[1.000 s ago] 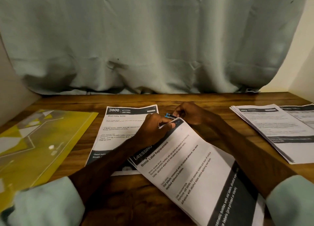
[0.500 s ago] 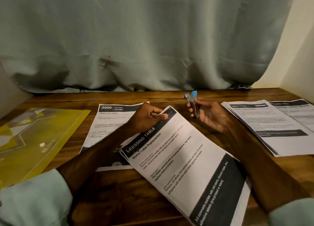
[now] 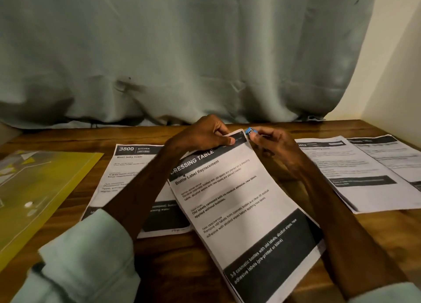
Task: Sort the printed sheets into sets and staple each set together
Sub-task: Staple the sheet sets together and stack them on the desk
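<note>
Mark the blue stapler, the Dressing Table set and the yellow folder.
blue stapler (image 3: 250, 131), head view, its blue end beside the sheet corner.
Dressing Table set (image 3: 237, 195), head view, white middle of the top sheet.
yellow folder (image 3: 52, 189), head view, middle of its cover.

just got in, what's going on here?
A person works at a wooden table. The left hand pinches the top corner of the Dressing Table set. The right hand holds a small blue stapler at that corner. A Kitchen sheet lies partly underneath, with more printed sheets on the right.
</note>
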`<state>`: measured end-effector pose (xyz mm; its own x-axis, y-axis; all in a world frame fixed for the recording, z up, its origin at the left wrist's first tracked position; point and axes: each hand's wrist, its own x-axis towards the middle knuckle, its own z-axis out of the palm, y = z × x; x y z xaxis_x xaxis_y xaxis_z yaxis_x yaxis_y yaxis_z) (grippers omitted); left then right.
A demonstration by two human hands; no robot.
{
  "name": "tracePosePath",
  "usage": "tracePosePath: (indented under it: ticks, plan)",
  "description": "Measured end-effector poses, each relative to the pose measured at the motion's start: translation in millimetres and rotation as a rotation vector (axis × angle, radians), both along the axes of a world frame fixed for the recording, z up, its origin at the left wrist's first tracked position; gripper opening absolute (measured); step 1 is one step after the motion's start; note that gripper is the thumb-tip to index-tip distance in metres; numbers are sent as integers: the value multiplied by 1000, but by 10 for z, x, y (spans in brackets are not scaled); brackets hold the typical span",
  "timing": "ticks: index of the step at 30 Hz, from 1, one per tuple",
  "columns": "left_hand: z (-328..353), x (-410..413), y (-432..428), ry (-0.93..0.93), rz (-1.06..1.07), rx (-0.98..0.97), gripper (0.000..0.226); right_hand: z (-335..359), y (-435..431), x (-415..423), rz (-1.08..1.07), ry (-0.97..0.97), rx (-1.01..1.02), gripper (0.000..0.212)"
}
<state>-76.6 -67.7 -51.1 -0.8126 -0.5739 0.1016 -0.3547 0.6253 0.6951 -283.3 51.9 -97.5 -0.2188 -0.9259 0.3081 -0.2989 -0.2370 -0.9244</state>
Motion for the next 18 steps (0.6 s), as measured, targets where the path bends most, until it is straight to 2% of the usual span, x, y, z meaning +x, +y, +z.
tracePosePath:
  ticks: [4,8,13,18]
  plan:
    - [9,-61,-28,-9,-30,-143,15,14,51,7,-43,84,-110,42]
    - [20,-25,-51,38,-22,-187,18,10,36,70,-83,170,-135,49]
    - [-19,-11,-21,84,-41,-307,17,38,35,104,-87,175,-149,52]
    - [-56,-42,9,81,-62,-336,16,1,11,145,-85,150,-159,55]
